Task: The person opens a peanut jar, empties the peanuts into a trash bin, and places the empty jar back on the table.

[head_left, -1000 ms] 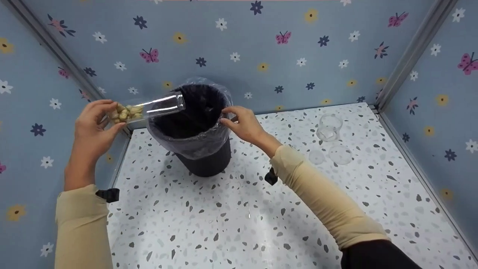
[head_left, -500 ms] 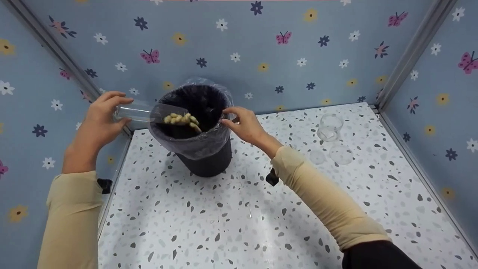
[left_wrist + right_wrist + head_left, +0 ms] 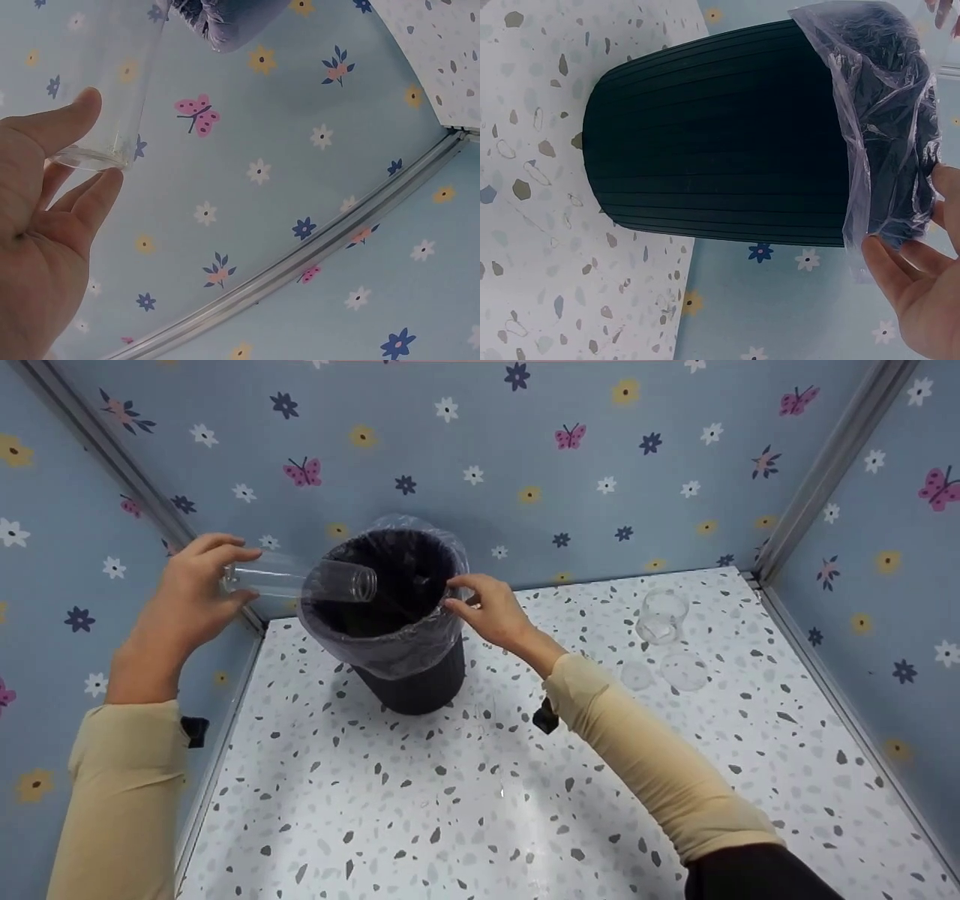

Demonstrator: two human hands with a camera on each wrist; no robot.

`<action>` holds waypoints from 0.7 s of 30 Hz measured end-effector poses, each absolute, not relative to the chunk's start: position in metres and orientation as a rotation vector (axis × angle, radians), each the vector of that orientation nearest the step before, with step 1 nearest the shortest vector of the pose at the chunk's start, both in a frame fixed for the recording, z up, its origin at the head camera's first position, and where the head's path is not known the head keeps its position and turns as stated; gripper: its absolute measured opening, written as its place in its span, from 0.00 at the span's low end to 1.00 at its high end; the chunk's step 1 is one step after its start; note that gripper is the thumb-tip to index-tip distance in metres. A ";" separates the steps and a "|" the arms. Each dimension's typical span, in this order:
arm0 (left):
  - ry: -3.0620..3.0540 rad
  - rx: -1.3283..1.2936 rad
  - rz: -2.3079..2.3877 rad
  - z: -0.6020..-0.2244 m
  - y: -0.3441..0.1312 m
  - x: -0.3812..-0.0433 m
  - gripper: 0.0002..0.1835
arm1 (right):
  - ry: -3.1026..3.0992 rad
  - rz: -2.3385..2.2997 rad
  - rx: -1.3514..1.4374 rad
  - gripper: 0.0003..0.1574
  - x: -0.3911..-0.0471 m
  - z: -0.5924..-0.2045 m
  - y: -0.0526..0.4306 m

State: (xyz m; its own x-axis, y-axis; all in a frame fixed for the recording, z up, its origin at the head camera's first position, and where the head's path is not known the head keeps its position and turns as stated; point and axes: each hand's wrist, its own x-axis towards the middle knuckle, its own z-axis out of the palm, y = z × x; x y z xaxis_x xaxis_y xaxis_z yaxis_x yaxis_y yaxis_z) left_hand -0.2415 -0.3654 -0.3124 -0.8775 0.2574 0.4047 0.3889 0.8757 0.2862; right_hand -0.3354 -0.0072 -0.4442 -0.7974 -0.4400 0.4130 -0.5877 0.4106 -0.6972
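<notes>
My left hand [image 3: 191, 592] grips a tall clear jar [image 3: 281, 577] by its base end, thumb on one side and fingers on the other. The jar lies nearly level, its mouth over the dark inside of the bin; no contents show in it. In the left wrist view the thumb and fingertips press the jar [image 3: 116, 90] near its bottom. A black ribbed trash bin [image 3: 416, 690] stands on the table, its rim wrapped in a translucent bag [image 3: 397, 654]. With thumb and fingers, my right hand [image 3: 495, 611] pinches the bag-covered rim on the right side.
At the right on the speckled table [image 3: 600, 825] rests a clear, short round container [image 3: 661, 619], with two clear round lids [image 3: 684, 670] lying in front of it. A flowered wall [image 3: 525, 457] rises close behind the bin, and side panels flank the table.
Peanuts slid along the tilted jar and out of its mouth into the bin; the jar now shows none. My left hand rose and tipped the jar. My right hand kept its place.
</notes>
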 end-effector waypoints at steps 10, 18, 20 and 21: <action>-2.573 -0.498 -0.592 -0.313 -0.367 -0.222 0.26 | -2.520 1.177 0.740 0.23 -0.319 -0.420 0.013; -2.384 -0.586 -0.716 -0.327 -0.355 -0.191 0.29 | -2.423 1.378 0.791 0.12 -0.286 -0.411 0.053; -2.325 -0.631 -0.762 -0.336 -0.349 -0.179 0.31 | -2.418 1.413 0.827 0.12 -0.275 -0.412 0.063; -2.298 -0.648 -0.795 -0.340 -0.345 -0.173 0.32 | -2.420 1.427 0.847 0.11 -0.269 -0.412 0.067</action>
